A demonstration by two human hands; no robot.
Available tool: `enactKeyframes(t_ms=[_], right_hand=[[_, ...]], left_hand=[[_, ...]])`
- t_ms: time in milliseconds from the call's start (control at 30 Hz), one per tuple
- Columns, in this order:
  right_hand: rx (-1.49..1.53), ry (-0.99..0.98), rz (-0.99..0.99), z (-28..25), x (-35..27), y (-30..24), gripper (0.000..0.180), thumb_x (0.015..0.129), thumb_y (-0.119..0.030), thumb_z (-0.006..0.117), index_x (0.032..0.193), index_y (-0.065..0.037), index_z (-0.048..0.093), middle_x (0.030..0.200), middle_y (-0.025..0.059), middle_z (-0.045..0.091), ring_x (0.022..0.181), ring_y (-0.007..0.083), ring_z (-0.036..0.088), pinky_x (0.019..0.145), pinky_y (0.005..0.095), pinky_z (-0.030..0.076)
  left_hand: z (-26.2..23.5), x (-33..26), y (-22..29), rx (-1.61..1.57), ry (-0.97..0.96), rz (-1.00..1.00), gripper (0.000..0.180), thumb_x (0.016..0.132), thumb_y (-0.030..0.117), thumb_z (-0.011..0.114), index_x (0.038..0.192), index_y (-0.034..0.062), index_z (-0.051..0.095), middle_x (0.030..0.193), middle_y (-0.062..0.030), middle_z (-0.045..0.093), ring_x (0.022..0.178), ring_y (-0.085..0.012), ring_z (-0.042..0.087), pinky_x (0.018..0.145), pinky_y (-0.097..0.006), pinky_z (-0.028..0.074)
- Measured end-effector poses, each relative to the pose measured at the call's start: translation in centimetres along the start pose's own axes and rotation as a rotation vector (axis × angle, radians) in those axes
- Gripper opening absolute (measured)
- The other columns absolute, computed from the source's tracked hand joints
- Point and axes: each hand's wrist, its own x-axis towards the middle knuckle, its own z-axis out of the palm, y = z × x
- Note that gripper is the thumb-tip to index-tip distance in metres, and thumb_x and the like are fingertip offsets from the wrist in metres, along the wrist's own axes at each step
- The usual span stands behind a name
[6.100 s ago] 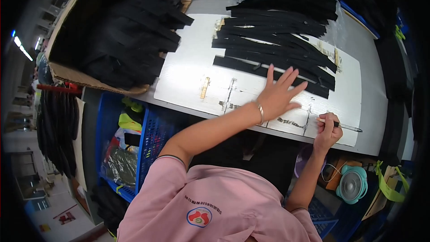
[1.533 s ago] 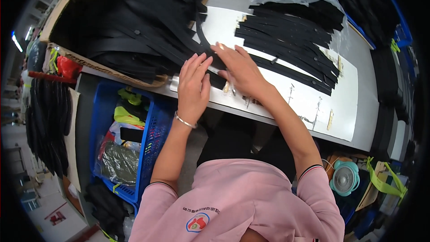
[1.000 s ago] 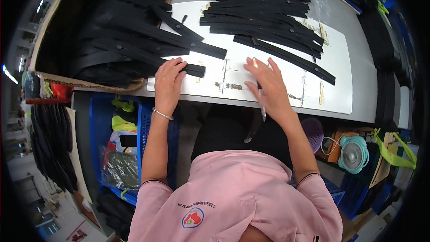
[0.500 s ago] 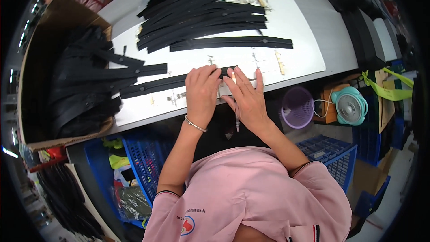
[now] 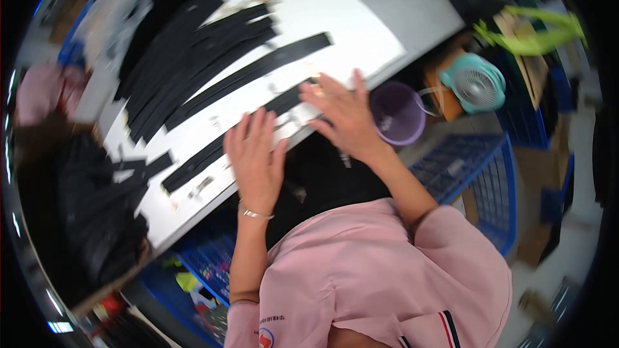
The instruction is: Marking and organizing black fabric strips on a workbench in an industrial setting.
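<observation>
Both hands lie flat, fingers spread, gripping nothing: left hand (image 5: 256, 154) and right hand (image 5: 342, 115) press a long black strip (image 5: 213, 149) on the white table (image 5: 361, 32). Motion blur hides small detail. Strip pile (image 5: 187, 58) at 11 o'clock. Since the previous frame, the view has swung; the hands remain on the strip.

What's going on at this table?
A person in a pink shirt is working at a white table. Both hands lie flat, fingers spread, on a long black strip at the near edge: the left hand and the right hand. More black strips lie in a row further back. A purple basket and a teal fan sit below on the right.
</observation>
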Motion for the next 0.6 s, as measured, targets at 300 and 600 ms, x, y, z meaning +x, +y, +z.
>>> enactKeyframes(t_ms=[300,600], right_hand=[[0.0,0.169,0.053,-1.5,-3.7,1.8,0.064,0.08,-0.022,0.083,0.137,-0.012,0.055,0.148,0.0054,0.057,0.14,0.0235,0.051,0.124,0.0562,0.021],[-0.33,0.289,0.953,-4.4,-24.2,11.1,0.058,0.089,-0.021,0.075,0.14,-0.006,0.052,0.148,0.0158,0.054,0.14,0.0338,0.049,0.116,0.0583,0.026]], left_hand=[[1.1,0.2,-0.5,0.156,0.02,0.089,0.043,0.102,0.024,0.061,0.142,0.0072,0.06,0.149,-0.0104,0.057,0.138,-0.0333,0.05,0.116,-0.051,0.031],[1.7,-0.1,-0.8,0.215,0.073,0.1,0.042,0.104,0.024,0.06,0.143,0.0092,0.061,0.146,-0.0076,0.06,0.139,-0.0322,0.051,0.116,-0.051,0.033]])
